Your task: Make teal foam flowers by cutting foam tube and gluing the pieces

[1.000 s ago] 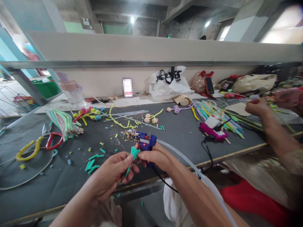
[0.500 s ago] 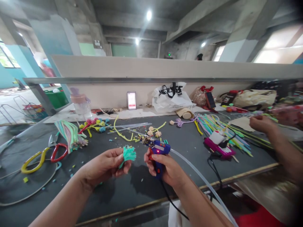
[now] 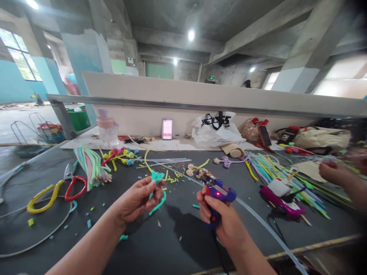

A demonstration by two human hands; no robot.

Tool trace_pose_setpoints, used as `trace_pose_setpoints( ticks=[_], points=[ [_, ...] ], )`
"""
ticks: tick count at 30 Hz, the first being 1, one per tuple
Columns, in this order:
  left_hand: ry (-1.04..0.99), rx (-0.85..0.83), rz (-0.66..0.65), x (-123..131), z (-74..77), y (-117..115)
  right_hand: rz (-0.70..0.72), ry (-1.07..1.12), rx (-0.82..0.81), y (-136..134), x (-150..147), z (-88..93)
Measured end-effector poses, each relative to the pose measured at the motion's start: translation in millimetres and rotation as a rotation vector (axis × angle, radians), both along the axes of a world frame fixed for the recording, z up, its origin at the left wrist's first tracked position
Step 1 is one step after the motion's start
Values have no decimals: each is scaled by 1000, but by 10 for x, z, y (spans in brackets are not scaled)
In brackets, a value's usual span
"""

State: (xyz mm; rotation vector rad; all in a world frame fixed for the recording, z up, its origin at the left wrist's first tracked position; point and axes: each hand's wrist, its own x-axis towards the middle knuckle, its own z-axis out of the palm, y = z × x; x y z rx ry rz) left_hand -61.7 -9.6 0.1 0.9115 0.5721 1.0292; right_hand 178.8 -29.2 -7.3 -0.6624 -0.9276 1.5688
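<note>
A fuzzy teal pipe-cleaner flower (image 3: 157, 177), with a tufted head and a thin stem curling downward, is pinched between the thumb and fingertips of the left hand (image 3: 137, 198). Its head pokes up above them, over the matte dark table (image 3: 177, 244). The right hand (image 3: 226, 223) is wrapped tight round the grip of a glossy blue plastic glue gun (image 3: 220, 193), with a translucent glue stick (image 3: 258, 219) trailing behind. The nozzle is well apart from the flower.

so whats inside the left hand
The left hand pinches a teal fuzzy flower; its teal stem curls out below. The stretch between them is covered by the fingers.
</note>
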Motion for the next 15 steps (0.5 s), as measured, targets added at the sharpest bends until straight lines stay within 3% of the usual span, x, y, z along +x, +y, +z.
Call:
trace_pose_setpoints(
  ticks=[7,11,15],
  points=[
    [-27,-42,-43,49,-2,-60,-269,-204,94,67,98,275],
    [18,-52,-69,108,2,-101,-229,-485,145,-30,-185,433],
    [24,-82,-115,148,5,-134,-230,-641,210,-36,-488,428]
  ],
)
